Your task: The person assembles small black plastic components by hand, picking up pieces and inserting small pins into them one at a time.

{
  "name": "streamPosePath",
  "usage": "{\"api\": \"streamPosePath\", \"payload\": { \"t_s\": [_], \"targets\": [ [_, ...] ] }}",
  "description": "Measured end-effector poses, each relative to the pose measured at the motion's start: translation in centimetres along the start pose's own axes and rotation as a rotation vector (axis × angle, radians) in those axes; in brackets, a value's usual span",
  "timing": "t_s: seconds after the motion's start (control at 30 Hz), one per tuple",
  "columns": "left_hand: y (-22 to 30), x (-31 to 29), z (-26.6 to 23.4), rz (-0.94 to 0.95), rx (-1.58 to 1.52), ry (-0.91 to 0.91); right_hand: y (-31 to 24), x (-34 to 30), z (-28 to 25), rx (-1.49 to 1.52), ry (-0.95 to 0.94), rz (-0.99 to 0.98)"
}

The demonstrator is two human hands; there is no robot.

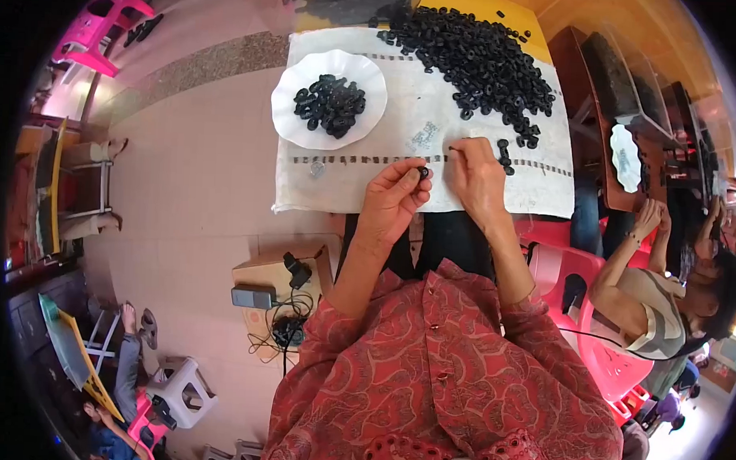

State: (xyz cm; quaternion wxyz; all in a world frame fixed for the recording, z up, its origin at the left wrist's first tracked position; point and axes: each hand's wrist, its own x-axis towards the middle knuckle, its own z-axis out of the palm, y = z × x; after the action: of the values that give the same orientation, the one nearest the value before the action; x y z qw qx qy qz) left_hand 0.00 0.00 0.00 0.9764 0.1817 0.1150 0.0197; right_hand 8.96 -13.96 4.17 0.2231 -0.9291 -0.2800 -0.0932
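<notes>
Between the thumb and fingers of my left hand [393, 196] is a small black ring-shaped part [423, 173], held just above the near edge of the white cloth [345, 180]. My right hand [479, 179] is beside it, fingers bent in a pinch; a tiny dark tip shows at the fingertips, too small to name. Beyond my hands lies a little cluster of tiny clear or silvery pieces [425, 135]. A few black parts [505, 157] lie just right of my right hand. At the far right spreads a large heap of black ring-shaped parts [479, 63].
A white scalloped plate [285, 105] holding more black parts stands at the left of the cloth. On the floor to the left, a cardboard box [249, 276] carries a grey device and cables. A co-worker [637, 308] sits to the right near pink chairs [577, 282].
</notes>
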Motion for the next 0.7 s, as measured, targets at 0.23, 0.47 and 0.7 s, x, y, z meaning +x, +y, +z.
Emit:
{"api": "streamPosePath", "payload": {
  "t_s": [0.23,0.47,0.7],
  "targets": [
    [-0.3,0.6,0.2,-0.001,-0.063,-0.005,-3.0,-1.6,-2.2,0.886,-0.147,0.359],
    [-0.8,0.6,0.4,0.088,0.017,0.004,-3.7,-2.3,-1.7,0.956,-0.062,0.358],
    [-0.8,0.5,0.7,0.140,0.123,0.028,-3.5,-2.6,-0.9,0.952,-0.004,0.389]
  ]
}}
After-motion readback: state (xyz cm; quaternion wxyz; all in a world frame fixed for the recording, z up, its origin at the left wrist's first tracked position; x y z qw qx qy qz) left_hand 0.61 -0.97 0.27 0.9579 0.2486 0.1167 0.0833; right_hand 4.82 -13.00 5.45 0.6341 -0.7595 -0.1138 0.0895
